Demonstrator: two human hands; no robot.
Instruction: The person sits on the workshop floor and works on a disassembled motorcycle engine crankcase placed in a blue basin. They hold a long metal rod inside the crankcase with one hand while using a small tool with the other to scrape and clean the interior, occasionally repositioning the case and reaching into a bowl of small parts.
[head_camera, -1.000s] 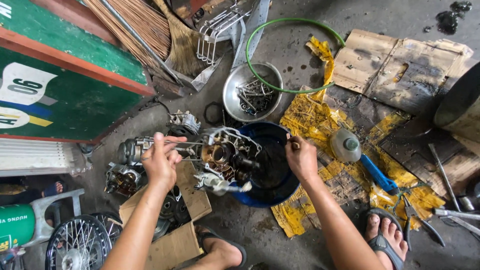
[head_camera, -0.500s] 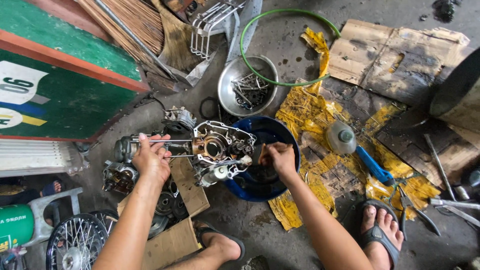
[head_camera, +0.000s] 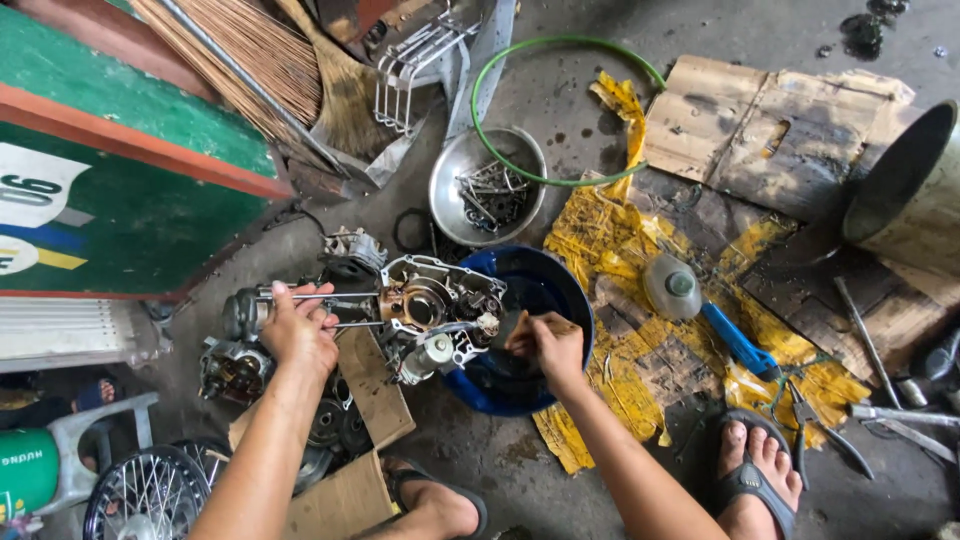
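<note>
Two bare hands work on a motorcycle engine crankcase (head_camera: 430, 310), the reference part for all positions below. Far left of the crankcase lies a green and red painted panel (head_camera: 120, 180), with a spoked wheel (head_camera: 145, 495) low in the corner beneath it. A straw broom (head_camera: 270, 70) lies above and left of the crankcase. The left hand (head_camera: 297, 330) is closed around the long studs (head_camera: 350, 297) that project from the left side of the crankcase, holding the part steady. A piece of cardboard (head_camera: 372, 385) lies just below the crankcase, and other engine parts (head_camera: 235, 365) sit to its lower left. The crankcase itself rests tilted, its right end over the rim of a blue basin (head_camera: 555, 290). A metal bowl (head_camera: 487, 185) of bolts stands above the crankcase, with a green hose loop (head_camera: 560, 110) passing over the bowl rim. The right hand (head_camera: 550, 345) is closed, fingers pinched on a small dark item at the right edge of the crankcase, over the basin; the item is too small to identify. Right of the basin lie yellow torn sheeting (head_camera: 610, 240), a blue-handled tool (head_camera: 735, 340) and pliers (head_camera: 815, 420). A metal bucket (head_camera: 910, 190) lies at the far right
</note>
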